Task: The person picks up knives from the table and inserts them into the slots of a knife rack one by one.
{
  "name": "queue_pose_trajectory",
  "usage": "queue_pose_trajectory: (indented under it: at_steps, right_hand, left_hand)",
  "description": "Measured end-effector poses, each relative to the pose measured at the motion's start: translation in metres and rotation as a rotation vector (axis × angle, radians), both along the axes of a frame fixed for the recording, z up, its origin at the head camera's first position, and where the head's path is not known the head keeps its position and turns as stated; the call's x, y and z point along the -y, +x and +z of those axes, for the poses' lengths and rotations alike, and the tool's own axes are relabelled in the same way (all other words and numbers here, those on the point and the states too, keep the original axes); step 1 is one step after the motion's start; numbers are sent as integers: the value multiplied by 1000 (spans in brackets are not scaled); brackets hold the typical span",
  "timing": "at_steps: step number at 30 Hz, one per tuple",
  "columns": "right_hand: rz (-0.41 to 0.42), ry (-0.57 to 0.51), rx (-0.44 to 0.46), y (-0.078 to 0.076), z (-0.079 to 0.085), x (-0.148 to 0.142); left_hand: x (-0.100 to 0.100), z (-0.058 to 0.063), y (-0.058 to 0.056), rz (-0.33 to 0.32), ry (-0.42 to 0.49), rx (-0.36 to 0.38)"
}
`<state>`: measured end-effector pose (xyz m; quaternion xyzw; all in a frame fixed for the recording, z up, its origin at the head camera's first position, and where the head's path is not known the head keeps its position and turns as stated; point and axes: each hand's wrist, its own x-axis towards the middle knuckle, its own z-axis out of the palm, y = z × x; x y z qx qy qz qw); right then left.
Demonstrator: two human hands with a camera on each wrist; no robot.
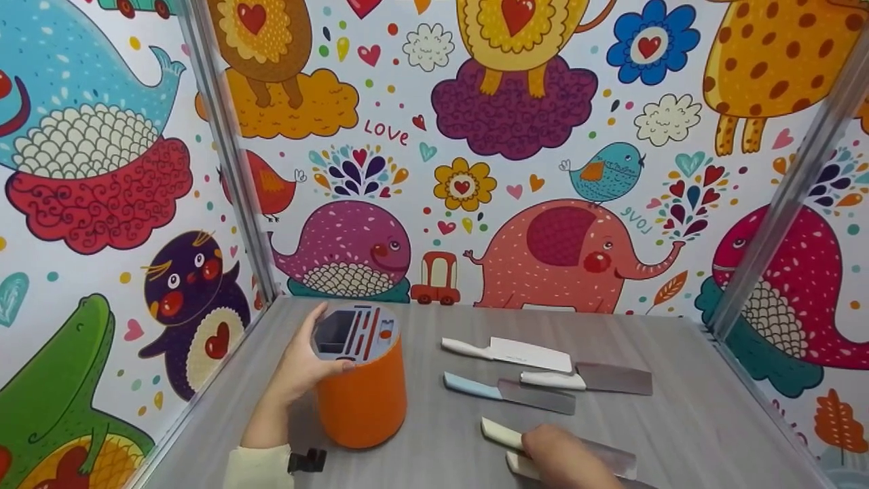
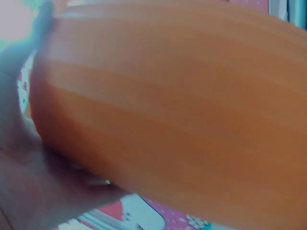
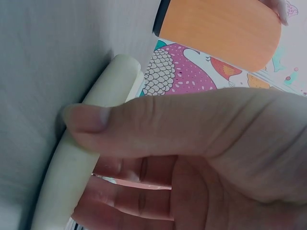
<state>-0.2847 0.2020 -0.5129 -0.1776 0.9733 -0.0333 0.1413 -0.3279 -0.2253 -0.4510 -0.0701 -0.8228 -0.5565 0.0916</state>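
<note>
My left hand (image 1: pixel 303 360) grips the upper part of an orange knife block (image 1: pixel 363 401), thumb along the near rim and fingers round the far left side. The block stands upright, its grey slotted top showing. In the left wrist view the block's orange wall (image 2: pixel 172 110) fills most of the picture. My right hand (image 1: pixel 567 456) pinches the pale yellow handle (image 3: pixel 72 167) of a knife, thumb on one side and fingers on the other. This knife's blade (image 1: pixel 614 458) points right. Just nearer lies another pale-handled knife (image 1: pixel 521 466), mostly hidden by the hand.
Farther back on the grey table (image 1: pixel 434 435) lie a white cleaver (image 1: pixel 529 353), a white-handled knife (image 1: pixel 611 379) and a blue-handled knife (image 1: pixel 536 396). Patterned walls (image 1: pixel 407 163) with metal posts (image 1: pixel 234 156) enclose the table. A black clip (image 1: pixel 309 460) sits by the left sleeve.
</note>
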Motion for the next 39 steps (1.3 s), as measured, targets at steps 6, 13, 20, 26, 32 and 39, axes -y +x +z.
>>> queue_pose_trajectory:
  at_steps: [6, 13, 20, 26, 32, 39]
  right_hand:
    - [19, 2, -3, -2, 0, -3]
    - [32, -63, -105, 3, -5, -10]
    - [47, -138, 110, -1, 0, -8]
    - [294, -467, 168, -3, 17, -11]
    - [320, -777, 47, 3, 45, -21]
    - [243, -1087, -246, 17, 73, -34]
  left_hand:
    - [18, -26, -11, -190, 147, 22]
    - [10, -37, -17, -178, 130, 43]
    - [-4, -38, -21, -121, 129, 17]
    - [-6, -43, -17, -96, 116, 20]
    - [-14, -42, -15, -75, 111, 26]
    - [-23, -44, -18, -97, 121, -22]
